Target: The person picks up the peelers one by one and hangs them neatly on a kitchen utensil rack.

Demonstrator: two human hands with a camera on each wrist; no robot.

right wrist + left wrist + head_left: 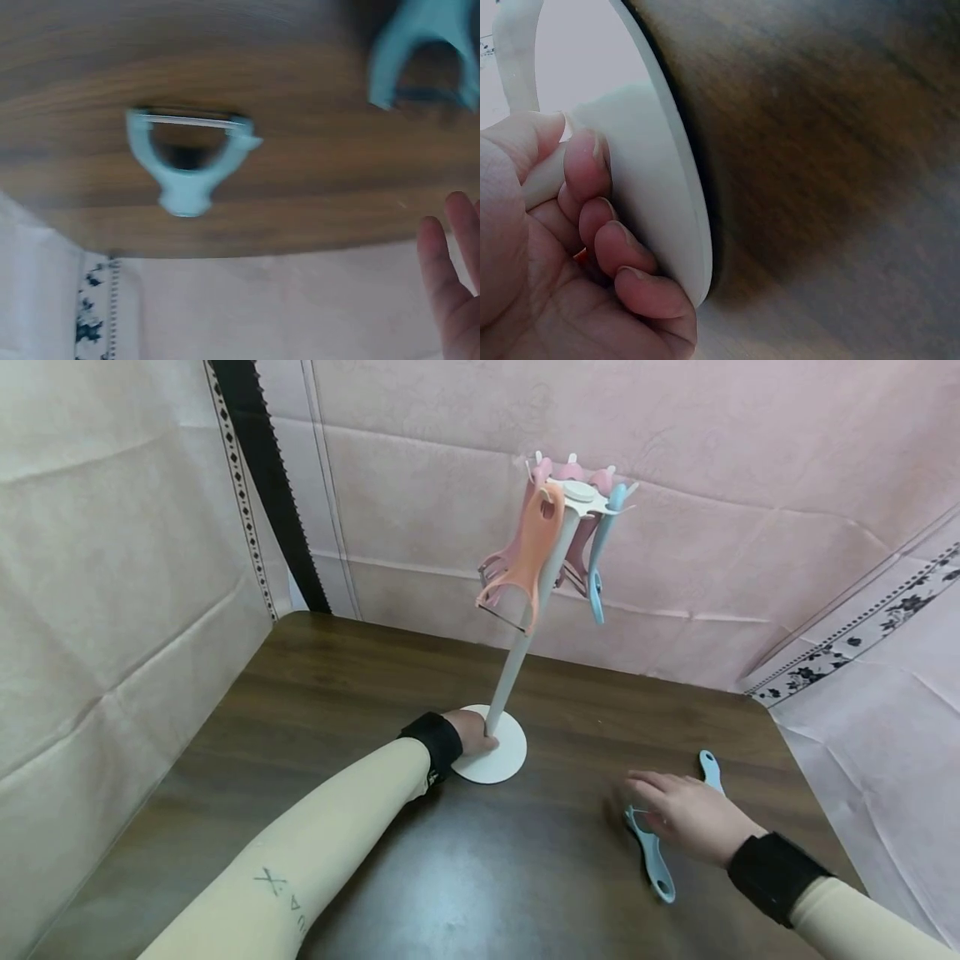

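Observation:
My left hand (471,732) grips the lower pole of a white stand (512,667), just above its round base (504,762). In the left wrist view, the fingers (585,169) curl round the pole beside the base. At the top of the stand hang an orange peeler (537,547), several pink peelers (517,556) and a blue peeler (597,560). My right hand (693,814) hovers over the table near two light blue peelers. One blue peeler (651,853) lies nearer, the other (711,773) farther back, partly hidden by the hand. Extended right fingers (442,274) hold nothing.
The brown wooden table (360,677) has its back edge against a pale pink cloth backdrop (712,485). More cloth hangs at the left and right, with a black strip (277,485) at the back left corner.

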